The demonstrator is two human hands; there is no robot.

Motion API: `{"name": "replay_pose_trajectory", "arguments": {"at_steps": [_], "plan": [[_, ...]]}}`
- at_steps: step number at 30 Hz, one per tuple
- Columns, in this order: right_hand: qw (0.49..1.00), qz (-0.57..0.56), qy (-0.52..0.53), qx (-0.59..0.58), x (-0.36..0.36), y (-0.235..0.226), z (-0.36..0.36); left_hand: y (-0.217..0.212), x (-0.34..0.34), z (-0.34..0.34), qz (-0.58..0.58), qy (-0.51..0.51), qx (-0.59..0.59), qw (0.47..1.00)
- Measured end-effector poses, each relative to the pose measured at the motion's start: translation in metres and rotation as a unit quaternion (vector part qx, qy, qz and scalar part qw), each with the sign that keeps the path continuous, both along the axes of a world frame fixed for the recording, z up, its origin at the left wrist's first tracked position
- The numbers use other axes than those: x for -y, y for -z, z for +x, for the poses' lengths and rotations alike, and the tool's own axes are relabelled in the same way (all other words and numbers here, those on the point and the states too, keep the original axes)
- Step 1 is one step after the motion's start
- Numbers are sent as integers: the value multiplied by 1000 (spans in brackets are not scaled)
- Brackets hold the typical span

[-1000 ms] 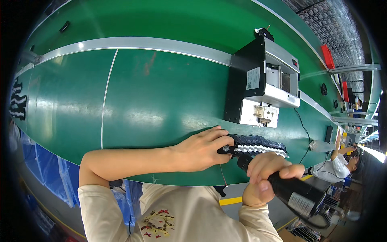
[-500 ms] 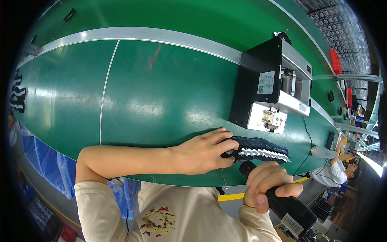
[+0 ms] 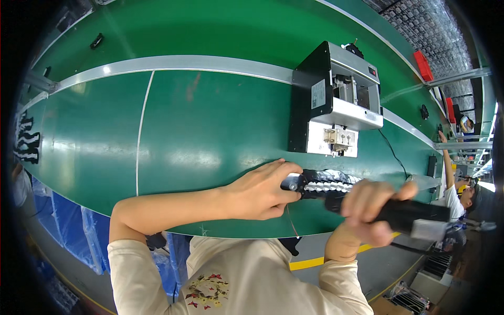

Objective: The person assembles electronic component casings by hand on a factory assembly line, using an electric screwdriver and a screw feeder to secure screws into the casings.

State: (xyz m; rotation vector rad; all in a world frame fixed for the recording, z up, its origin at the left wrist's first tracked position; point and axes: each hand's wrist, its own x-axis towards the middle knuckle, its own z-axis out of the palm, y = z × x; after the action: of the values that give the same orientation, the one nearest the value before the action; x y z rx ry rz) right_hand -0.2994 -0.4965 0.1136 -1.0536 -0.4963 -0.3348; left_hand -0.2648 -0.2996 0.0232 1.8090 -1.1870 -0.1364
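My left hand (image 3: 262, 193), its forearm lying along the bench edge, grips the near end of a long black part with a white toothed strip (image 3: 328, 187). A shiny dark cap shows at the gripped end. A thin wire (image 3: 292, 223) hangs below that hand past the bench edge. In my right hand (image 3: 374, 207), blurred by motion, is a black electric screwdriver (image 3: 417, 214) with a pale label. Its front end points left, over the part's lower side; whether it touches cannot be seen. The screwdriver and hand cover the part's right end.
A black and silver bench machine (image 3: 336, 102) stands beyond the part, with a cable (image 3: 394, 149) on its right. Several black parts (image 3: 27, 137) lie at the bench's far left. A metal rail (image 3: 194, 62) crosses behind. Another person (image 3: 457, 197) is at the far right.
My right hand has swung the screwdriver up and to the right, to a flatter slant beside the part. My left hand keeps its grip. The view has shifted, so the machine appears further left.
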Motion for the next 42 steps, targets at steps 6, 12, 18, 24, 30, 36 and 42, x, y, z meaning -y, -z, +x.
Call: {"name": "replay_pose_trajectory", "arguments": {"at_steps": [6, 12, 18, 24, 30, 36, 42], "plan": [[995, 27, 79, 61, 36, -11, 14, -9, -13, 8, -27, 17, 10, 999], [995, -3, 97, 36, 55, 1, 10, -28, -57, 51, 42, -6, 39, 998], [992, -39, 108, 43, 41, 4, 10, 0, -115, 152, -39, -379, 169, 909], [991, -52, 118, 33, 46, 9, 13, 27, -238, 204, 86, -571, 210, 789], [989, -62, 136, -7, 52, 16, 13, 30, -317, 210, 263, -777, 154, 551], [999, -34, 34, -2, 45, 2, 18, 33, -331, 221, 249, -792, 77, 552], [994, -64, 83, -13, 49, 18, 19, 32, -326, 226, 246, -780, 85, 569]]}}
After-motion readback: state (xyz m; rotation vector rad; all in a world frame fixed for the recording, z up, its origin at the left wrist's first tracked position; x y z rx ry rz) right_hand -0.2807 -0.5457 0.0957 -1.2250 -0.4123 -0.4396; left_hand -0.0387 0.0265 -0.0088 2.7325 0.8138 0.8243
